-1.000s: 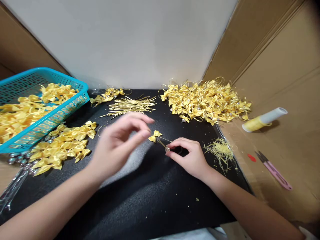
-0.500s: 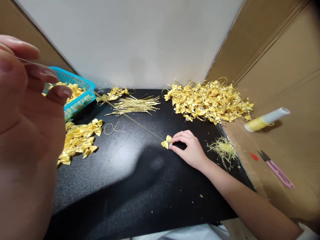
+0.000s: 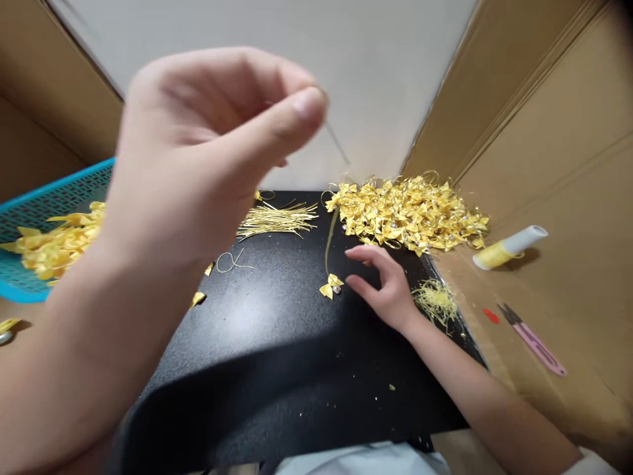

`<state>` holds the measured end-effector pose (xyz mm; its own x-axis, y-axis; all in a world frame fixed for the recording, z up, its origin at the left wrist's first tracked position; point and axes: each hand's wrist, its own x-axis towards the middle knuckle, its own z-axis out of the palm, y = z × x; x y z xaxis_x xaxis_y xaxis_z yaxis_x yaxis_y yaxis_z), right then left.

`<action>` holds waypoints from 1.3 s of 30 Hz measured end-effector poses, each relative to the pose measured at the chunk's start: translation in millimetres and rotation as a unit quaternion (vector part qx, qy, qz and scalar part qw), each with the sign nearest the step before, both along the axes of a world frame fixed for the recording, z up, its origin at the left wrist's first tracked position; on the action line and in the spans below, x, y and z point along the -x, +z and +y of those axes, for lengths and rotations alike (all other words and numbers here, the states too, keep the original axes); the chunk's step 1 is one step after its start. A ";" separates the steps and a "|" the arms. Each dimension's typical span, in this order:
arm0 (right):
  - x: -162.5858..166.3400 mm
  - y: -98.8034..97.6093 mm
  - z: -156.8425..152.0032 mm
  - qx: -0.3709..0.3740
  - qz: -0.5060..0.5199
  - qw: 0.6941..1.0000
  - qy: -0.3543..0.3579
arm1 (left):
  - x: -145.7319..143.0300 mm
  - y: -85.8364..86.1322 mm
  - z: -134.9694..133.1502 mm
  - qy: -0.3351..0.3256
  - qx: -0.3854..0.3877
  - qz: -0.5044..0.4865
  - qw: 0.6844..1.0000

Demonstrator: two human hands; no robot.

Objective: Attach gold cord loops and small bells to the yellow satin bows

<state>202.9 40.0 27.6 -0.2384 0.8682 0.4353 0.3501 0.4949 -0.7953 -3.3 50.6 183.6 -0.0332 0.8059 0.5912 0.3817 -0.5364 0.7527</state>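
Observation:
My left hand (image 3: pixel 212 145) is raised close to the camera, thumb and forefinger pinched. A thin, straight grey needle (image 3: pixel 338 143) slants down from the fingertips; its edges are blurred. On the black table (image 3: pixel 277 316) lies a small yellow ribbon bow (image 3: pixel 328 286) with a silvery bead (image 3: pixel 337 289) at its right side. A yellowish thread (image 3: pixel 328 247) rises from the bow in a loose curve. Just right of the bead hovers my right hand (image 3: pixel 383 284), thumb and fingers apart, holding nothing. My left forearm hides part of the table's left side.
Gold cords (image 3: pixel 279 219) lie bundled at the back, beside a heap of finished-looking bows (image 3: pixel 410 214). A blue basket (image 3: pixel 59 185) holds more bows on the left. Thread scraps (image 3: pixel 436 302), pink snips (image 3: pixel 537 343), a red piece (image 3: pixel 491 316) and a thread spool (image 3: pixel 509 247) are at the right.
My left hand has swung from the far left toward the middle. The thread, formerly taut, now hangs slack. My right fingers have let go of the bow and bead. The view has shifted slightly.

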 end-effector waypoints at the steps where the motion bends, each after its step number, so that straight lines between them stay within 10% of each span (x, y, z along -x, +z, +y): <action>1: -0.9 13.4 0.3 0.006 0.036 0.999 0.011 | -8.7 7.1 0.6 -0.044 -0.025 0.024 0.998; 9: 19.7 126.2 15.7 -0.047 0.149 0.986 0.062 | -36.7 44.3 6.7 -0.097 -0.091 0.117 0.984; 19: 28.9 144.7 28.5 -0.071 0.142 0.986 0.057 | -24.4 45.8 6.1 -0.068 -0.092 0.121 0.986; 24: 28.2 140.5 27.7 -0.075 0.139 0.987 0.041 | -20.6 -27.7 1.8 -0.096 -0.044 0.015 0.994; 30: 23.2 125.0 28.6 -0.069 0.190 0.978 0.040 | -31.8 -159.9 -31.8 -0.115 0.141 0.327 0.927; 39: 0.7 105.3 21.2 -0.051 0.310 0.948 0.053 | -25.5 -187.4 -29.9 -0.132 0.133 0.294 0.937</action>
<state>202.2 61.2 133.0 0.0070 0.7998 0.6002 -0.2253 0.5861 -0.7783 22.3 20.7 -3.8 0.4569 0.8615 0.2216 0.6528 -0.4940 0.5743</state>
